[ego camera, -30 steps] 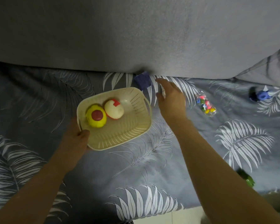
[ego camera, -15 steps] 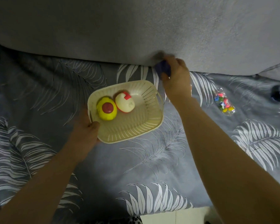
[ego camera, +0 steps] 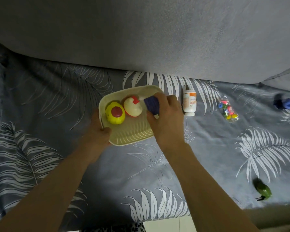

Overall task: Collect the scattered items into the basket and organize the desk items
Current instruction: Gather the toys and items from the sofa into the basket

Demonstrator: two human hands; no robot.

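Two balls (ego camera: 122, 109) sit in the basket (ego camera: 132, 136) left of the right hand (ego camera: 166, 118), whose grip holds the blue block (ego camera: 151, 104) above it. Dropped hard, the block could bounce out. The left hand (ego camera: 97, 136) holds the rim.

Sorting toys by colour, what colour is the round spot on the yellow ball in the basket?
Dark red, on the yellow ball, seen in the head view.

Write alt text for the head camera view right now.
The right hand holds a blue block over a cream basket gripped by the left hand; a white bottle lies beside it.
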